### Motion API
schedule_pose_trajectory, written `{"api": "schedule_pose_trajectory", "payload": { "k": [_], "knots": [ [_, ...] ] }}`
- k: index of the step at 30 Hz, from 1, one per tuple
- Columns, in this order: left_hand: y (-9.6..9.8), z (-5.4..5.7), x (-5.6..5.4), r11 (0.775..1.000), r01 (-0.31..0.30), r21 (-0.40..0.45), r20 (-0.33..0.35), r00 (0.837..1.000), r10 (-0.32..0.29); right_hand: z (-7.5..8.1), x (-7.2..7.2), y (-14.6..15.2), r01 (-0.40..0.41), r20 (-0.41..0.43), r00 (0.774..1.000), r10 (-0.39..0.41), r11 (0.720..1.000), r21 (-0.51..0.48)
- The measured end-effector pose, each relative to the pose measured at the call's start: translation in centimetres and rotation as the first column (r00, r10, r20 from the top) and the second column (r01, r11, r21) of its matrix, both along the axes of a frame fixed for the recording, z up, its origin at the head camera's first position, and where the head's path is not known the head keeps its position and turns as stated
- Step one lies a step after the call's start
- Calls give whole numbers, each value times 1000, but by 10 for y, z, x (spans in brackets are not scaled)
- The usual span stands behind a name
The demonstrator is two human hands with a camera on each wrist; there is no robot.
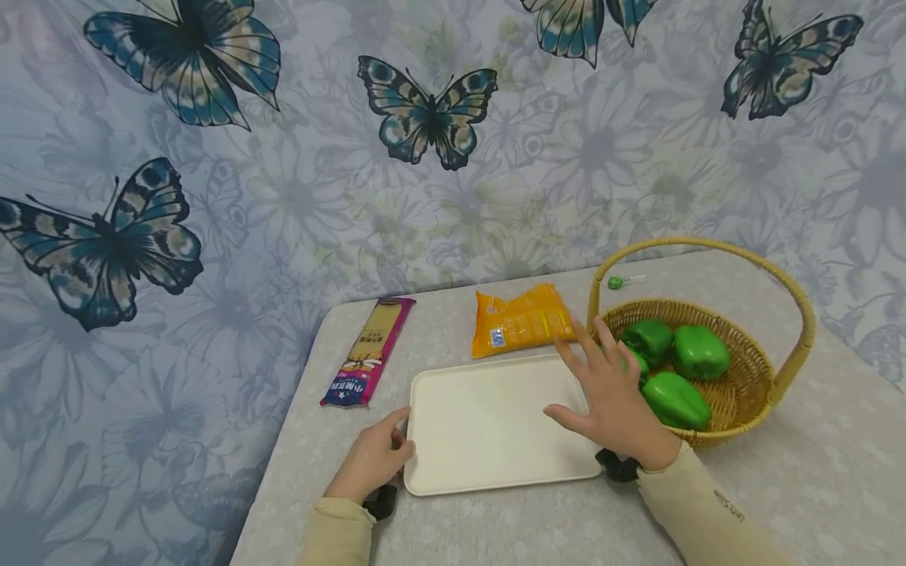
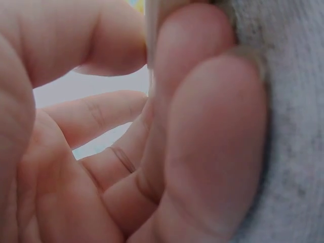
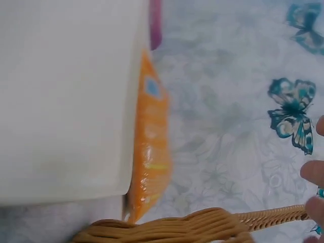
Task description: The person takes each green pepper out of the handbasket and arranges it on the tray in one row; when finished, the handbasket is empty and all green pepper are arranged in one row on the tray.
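Note:
A white rectangular tray (image 1: 488,424) lies on the table in the head view. My left hand (image 1: 370,457) pinches its left edge; in the left wrist view the thumb (image 2: 119,45) is on one side of the thin edge and the fingers (image 2: 215,136) curl on the other. Over the tray's right end, my right hand (image 1: 612,397) is raised with fingers spread, holding nothing. It overlaps the left rim of a wicker basket (image 1: 760,362) with a tall handle. Inside the basket are several green bell peppers (image 1: 701,352), one partly hidden behind the fingers.
Behind the tray is an orange packet (image 1: 524,321). A purple-edged long packet (image 1: 368,354) lies at the back left. Near the basket handle, a small green lollipop-like thing (image 1: 616,282) rests on the table (image 1: 495,534). A butterfly-patterned wall (image 1: 304,204) stands behind.

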State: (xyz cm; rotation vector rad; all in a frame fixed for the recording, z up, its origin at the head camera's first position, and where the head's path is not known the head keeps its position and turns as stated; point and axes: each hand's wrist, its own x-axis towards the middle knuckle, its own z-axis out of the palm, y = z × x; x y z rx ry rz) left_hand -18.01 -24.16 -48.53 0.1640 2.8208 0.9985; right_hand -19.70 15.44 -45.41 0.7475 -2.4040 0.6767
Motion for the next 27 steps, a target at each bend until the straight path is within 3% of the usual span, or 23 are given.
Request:
{"api": "schedule_pose_trajectory", "payload": {
  "k": [6, 9, 13, 16, 20, 24, 27],
  "knots": [
    [-2, -2, -3, 1000, 18, -15, -3, 1000, -18, 36, -7, 28, -65, 56, 995, 79, 974, -215],
    [-3, -3, -4, 999, 28, -20, 3, 1000, -28, 51, -17, 51, -18, 142, 988, 54, 969, -246],
    [-4, -6, -5, 999, 31, -27, 20, 999, -30, 63, -41, 79, 87, 289, 957, 8, 945, -314],
    [-6, -7, -5, 999, 21, -35, 15, 1000, -20, 62, -62, 94, 139, 363, 932, 9, 914, -381],
    [-5, -8, -4, 1000, 17, -25, 18, 1000, -17, 48, -81, 109, 177, 417, 909, 14, 892, -417],
    [-2, -9, -5, 999, 29, -23, 21, 999, -29, 32, -84, 120, 212, 498, 867, -4, 907, -363],
    [-1, -8, -6, 999, 28, -45, 8, 1000, -28, 26, -83, 124, 216, 529, 848, -27, 930, -298]
  ]
}}
